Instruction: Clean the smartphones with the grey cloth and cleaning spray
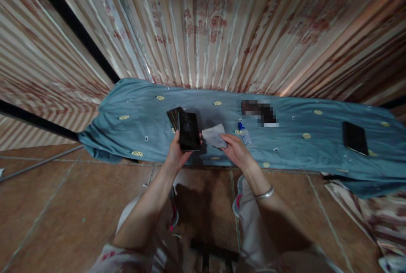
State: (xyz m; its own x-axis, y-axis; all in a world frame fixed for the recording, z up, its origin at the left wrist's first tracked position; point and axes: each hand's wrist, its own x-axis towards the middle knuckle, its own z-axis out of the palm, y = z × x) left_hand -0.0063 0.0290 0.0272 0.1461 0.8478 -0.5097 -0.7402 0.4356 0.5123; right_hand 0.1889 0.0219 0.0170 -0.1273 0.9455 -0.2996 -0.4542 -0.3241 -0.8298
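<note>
I see left hand [176,154] closed around black phone [189,131], screen tipped up to face me, so glass easy to reach. Right hand [235,149] pinches grey cloth [215,135] just beside phone, fingers curled shut on its edge. More dark phones [174,117] lie behind on blue sheet [133,116]. Small bottle [245,134] lies near right hand. Another phone [355,138] far off, right side.

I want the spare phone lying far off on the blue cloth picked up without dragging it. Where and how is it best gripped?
Probably grip the phone across its two long edges, from above. It lies flat, screen up, alone on the blue cloth, so only those thin sides offer purchase.
</note>
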